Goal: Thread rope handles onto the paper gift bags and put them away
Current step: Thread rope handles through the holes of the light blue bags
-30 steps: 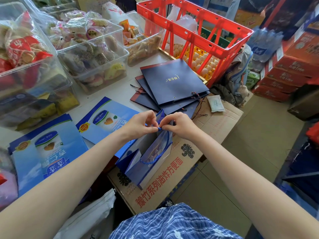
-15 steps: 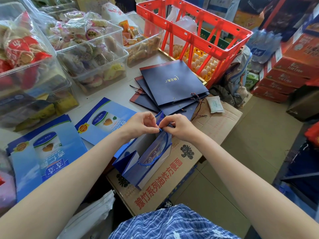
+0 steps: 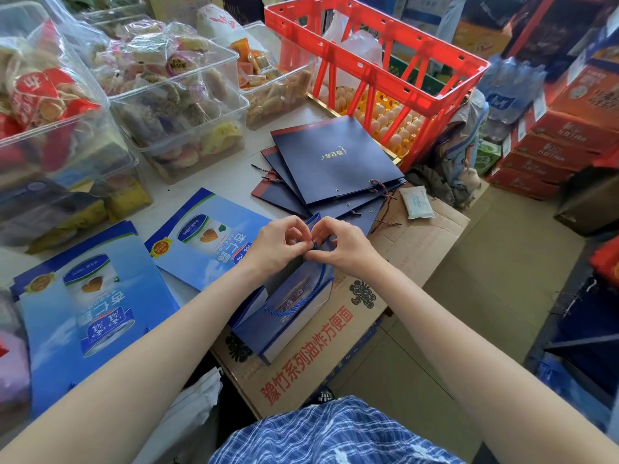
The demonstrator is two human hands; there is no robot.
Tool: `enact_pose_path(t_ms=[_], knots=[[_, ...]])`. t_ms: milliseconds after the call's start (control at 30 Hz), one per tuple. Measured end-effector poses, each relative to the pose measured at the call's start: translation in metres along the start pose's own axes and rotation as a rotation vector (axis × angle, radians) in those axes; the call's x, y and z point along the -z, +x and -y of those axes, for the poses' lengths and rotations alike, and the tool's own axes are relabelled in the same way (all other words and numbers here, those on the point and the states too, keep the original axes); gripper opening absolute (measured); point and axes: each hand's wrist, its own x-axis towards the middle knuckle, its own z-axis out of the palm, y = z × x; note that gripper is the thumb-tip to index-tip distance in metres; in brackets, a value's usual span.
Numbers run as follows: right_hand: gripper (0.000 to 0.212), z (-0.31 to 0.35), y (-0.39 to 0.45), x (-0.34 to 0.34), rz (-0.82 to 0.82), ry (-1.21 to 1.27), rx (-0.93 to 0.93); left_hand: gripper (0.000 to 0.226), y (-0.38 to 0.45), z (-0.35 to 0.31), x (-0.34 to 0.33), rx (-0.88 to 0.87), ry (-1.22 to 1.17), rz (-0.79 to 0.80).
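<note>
Pinching the blue rope handle [image 3: 290, 308] end at the rim of the open paper gift bag [image 3: 284, 316] on the cardboard box [image 3: 418, 249]: left hand [image 3: 278, 246] and right hand [image 3: 345, 249], fingertips together. Risk: the cord end may slip back through the hole, should the pinch loosen before knotting.
</note>
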Motion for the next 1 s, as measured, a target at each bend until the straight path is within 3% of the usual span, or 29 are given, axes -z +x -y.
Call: enact_pose_path(t_ms=[167,467,733,833,900,1000], knots=[[0.020,0.000,-0.002,0.007,0.009,0.131,-0.001,0.010,-0.001,0.003,0.003,-0.025,0.072,0.002],[0.012,-0.002,-0.005,0.009,-0.087,0.136,-0.038,0.012,-0.005,0.000,-0.007,-0.110,0.264,-0.058],[0.007,0.000,-0.005,0.008,-0.117,0.122,-0.008,0.011,-0.007,-0.009,-0.011,-0.059,0.327,-0.134],[0.010,-0.008,-0.010,0.014,-0.244,0.090,0.024,0.005,-0.005,-0.005,-0.010,-0.033,0.307,-0.175],[0.012,-0.016,-0.015,0.019,-0.296,0.014,-0.050,0.003,-0.003,-0.003,-0.008,-0.010,0.277,-0.185],[0.021,-0.021,-0.019,0.009,-0.100,-0.067,-0.158,0.006,-0.003,-0.003,-0.008,-0.013,0.222,-0.172]])
